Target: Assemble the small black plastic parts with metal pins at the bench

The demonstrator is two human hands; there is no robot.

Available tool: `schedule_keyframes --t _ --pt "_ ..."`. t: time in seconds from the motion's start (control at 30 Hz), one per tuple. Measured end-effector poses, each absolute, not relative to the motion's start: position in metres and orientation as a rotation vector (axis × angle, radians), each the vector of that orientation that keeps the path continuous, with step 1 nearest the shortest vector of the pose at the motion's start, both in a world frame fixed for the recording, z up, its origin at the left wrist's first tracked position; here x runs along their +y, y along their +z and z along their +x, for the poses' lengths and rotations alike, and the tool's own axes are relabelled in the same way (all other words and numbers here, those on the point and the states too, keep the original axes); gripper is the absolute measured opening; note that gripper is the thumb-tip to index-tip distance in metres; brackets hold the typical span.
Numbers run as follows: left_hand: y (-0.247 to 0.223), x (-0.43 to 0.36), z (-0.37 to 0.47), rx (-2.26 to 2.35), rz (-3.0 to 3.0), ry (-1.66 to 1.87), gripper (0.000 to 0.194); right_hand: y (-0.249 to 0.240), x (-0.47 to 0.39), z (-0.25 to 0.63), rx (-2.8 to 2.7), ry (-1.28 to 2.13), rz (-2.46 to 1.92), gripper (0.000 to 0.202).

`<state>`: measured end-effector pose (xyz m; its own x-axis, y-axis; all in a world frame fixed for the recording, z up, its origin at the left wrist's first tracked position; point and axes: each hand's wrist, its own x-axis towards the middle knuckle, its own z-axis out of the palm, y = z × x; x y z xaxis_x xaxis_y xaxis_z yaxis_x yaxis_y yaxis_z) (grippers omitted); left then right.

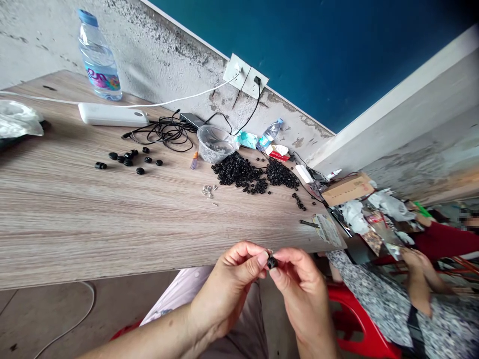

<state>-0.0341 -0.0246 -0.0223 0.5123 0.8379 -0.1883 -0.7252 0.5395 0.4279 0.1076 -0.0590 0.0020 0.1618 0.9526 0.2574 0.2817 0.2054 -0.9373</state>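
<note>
In front of the table's near edge, my right hand [301,286] pinches a small round black plastic part [272,263] between thumb and index finger. My left hand [239,279] is closed too, its thumb and index finger pressed together against the left side of that part. Something tiny and pale shows at the left fingertips, too small to name. On the table beyond lie a heap of small black plastic pieces [237,172] and a second black pile [282,174]. Small silvery metal pieces [208,191] lie nearby. Clear tiny pieces fill the bottom of a plastic tub [215,142].
Several round black parts [127,160] lie at the left of the wooden table [112,224]. Behind them are a white power bank-like box [112,114], coiled black cable [164,132] and a water bottle [99,60]. A co-worker [385,294] sits at the right near a cardboard box [348,189].
</note>
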Motion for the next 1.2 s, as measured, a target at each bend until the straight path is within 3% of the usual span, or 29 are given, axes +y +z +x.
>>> schedule_keyframes --t 0.53,1.2 --pt "-0.024 -0.018 -0.037 0.403 0.517 0.961 0.015 0.012 -0.06 0.118 -1.495 0.829 -1.435 0.033" --pt "-0.026 -0.023 -0.032 0.376 0.487 0.954 0.012 0.016 -0.062 0.112 -1.747 0.43 -1.469 0.018"
